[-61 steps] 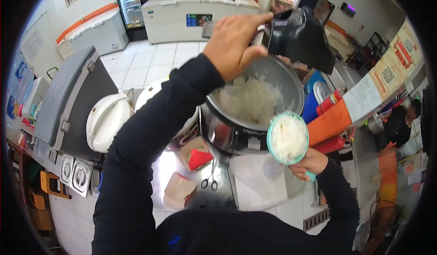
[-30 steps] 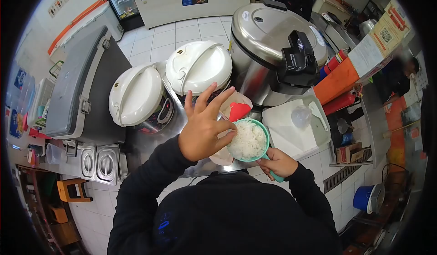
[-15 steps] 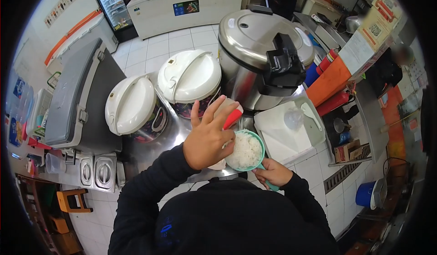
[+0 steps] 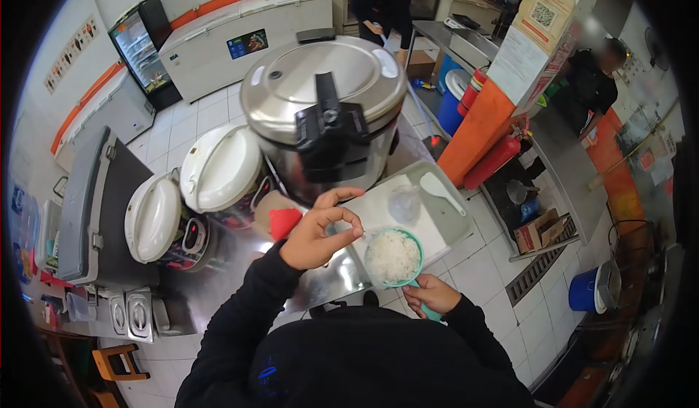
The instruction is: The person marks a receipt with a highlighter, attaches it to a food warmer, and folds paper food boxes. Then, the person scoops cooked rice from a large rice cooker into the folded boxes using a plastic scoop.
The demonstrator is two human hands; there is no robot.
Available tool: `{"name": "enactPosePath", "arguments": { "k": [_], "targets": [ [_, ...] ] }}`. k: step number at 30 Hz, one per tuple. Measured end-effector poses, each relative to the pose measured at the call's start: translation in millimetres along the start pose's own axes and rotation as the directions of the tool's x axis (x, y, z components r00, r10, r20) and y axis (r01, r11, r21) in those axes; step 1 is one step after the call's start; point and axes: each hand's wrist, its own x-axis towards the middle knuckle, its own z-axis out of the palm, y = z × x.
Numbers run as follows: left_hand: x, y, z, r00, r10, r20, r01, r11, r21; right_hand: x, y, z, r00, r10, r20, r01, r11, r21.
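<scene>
My right hand (image 4: 431, 296) is wrapped round the handle of a green scoop (image 4: 420, 268), held level over the near edge of the tray. White rice (image 4: 393, 256) fills the scoop. My left hand (image 4: 320, 234) hovers just left of the rice, thumb and forefinger pinched together; whatever may be between them is too small to see. Under the scoop lies a pale tray (image 4: 460, 227) with a white sheet, a clear plastic bag (image 4: 405, 205) and a white rice paddle (image 4: 441, 192). A red object (image 4: 284, 223), its kind unclear, rests on the counter beyond my left wrist.
A large steel rice cooker (image 4: 320, 73) stands behind the tray, with two white-lidded cookers (image 4: 222, 167) to its left. A grey cooler (image 4: 95, 211) sits farther left. An orange pillar (image 4: 477, 131) rises at right. One person (image 4: 382, 7) holds a long handle; another person (image 4: 593, 80) is at right.
My view has turned right, so the cookers appear farther left. The left hand has shifted left, off the rice's edge. The scoop is now over the tray, still in my right hand.
</scene>
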Motion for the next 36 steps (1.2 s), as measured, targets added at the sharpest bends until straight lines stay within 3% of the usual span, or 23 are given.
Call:
{"name": "enactPosePath", "arguments": {
  "k": [4,6,9,11,13,15,16,17,19,20,23,24,27,28,30,32,33,34,35,36],
  "targets": [
    [48.0,-61.3,60.6,0.984,-0.174,0.020,0.169,0.914,-0.368,-40.4,8.5,-51.9,0.986,0.010,-0.165,0.007,0.995,0.100],
    [69.3,-82.2,95.3,0.940,-0.337,0.056,0.299,0.736,-0.608,-63.5,19.2,-75.7,0.970,0.010,-0.243,0.024,0.990,0.137],
    [97.0,-67.1,136.7,0.868,-0.405,0.287,0.423,0.302,-0.854,-94.7,32.1,-102.2,0.930,-0.010,-0.367,0.073,0.985,0.158],
    [115.5,-14.9,152.2,0.893,-0.215,0.396,0.442,0.247,-0.862,-114.2,47.8,-113.5,0.905,-0.016,-0.425,0.108,0.975,0.193],
    [129.5,52.4,159.0,0.875,-0.058,0.481,0.474,0.312,-0.823,-127.4,61.8,-121.4,0.873,0.013,-0.487,0.122,0.962,0.243],
    [134.9,113.4,158.6,0.780,0.112,0.616,0.541,0.375,-0.752,-135.0,68.4,-121.5,0.848,0.032,-0.528,0.191,0.913,0.362],
    [139.9,123.8,163.1,0.676,0.289,0.678,0.537,0.437,-0.721,-132.5,102.7,-144.1,0.819,-0.224,-0.528,0.215,0.973,-0.079],
    [138.2,138.9,172.6,0.653,0.415,0.634,0.516,0.370,-0.773,-130.7,96.5,-140.5,0.810,-0.117,-0.575,0.150,0.989,0.011],
    [139.6,160.4,186.3,0.602,0.525,0.601,0.564,0.253,-0.786,-134.1,89.5,-136.4,0.826,0.011,-0.564,0.130,0.969,0.209],
    [127.4,162.9,202.6,0.690,0.514,0.509,0.526,0.127,-0.841,-132.0,88.3,-136.5,0.852,0.011,-0.523,0.172,0.938,0.301],
    [113.6,168.9,220.0,0.781,0.463,0.419,0.459,0.030,-0.888,-125.8,79.5,-139.3,0.882,-0.018,-0.471,0.193,0.925,0.327],
    [113.1,170.5,221.0,0.800,0.439,0.408,0.433,0.047,-0.900,-124.0,78.3,-140.0,0.889,-0.014,-0.457,0.185,0.925,0.333],
    [124.7,160.2,215.5,0.790,0.535,0.300,0.144,0.314,-0.939,-119.7,71.2,-149.8,0.914,0.001,-0.405,0.143,0.934,0.326],
    [123.7,157.4,217.0,0.792,0.543,0.280,0.110,0.324,-0.940,-117.2,70.3,-151.3,0.922,0.008,-0.386,0.127,0.938,0.323],
    [129.5,152.5,205.3,0.752,0.537,0.381,0.085,0.494,-0.865,-107.2,83.3,-165.4,0.923,-0.024,-0.383,0.165,0.926,0.340],
    [140.0,125.5,198.3,0.817,0.440,0.373,-0.020,0.667,-0.745,-105.3,82.2,-163.4,0.904,-0.025,-0.426,0.176,0.932,0.318],
    [145.3,112.2,194.7,0.845,0.390,0.367,-0.055,0.745,-0.665,-107.8,72.1,-155.8,0.882,-0.018,-0.471,0.171,0.943,0.285],
    [152.2,88.4,188.4,0.906,0.269,0.326,-0.119,0.903,-0.413,-110.4,66.6,-152.3,0.889,-0.009,-0.457,0.172,0.933,0.316],
    [161.2,46.6,187.6,0.917,0.318,0.240,-0.276,0.942,-0.191,-112.2,62.7,-153.3,0.896,-0.008,-0.444,0.177,0.923,0.342],
    [162.4,6.4,187.2,0.956,0.223,0.190,-0.240,0.968,0.074,-112.3,66.7,-156.5,0.900,-0.020,-0.436,0.177,0.930,0.322]
  ]
}}
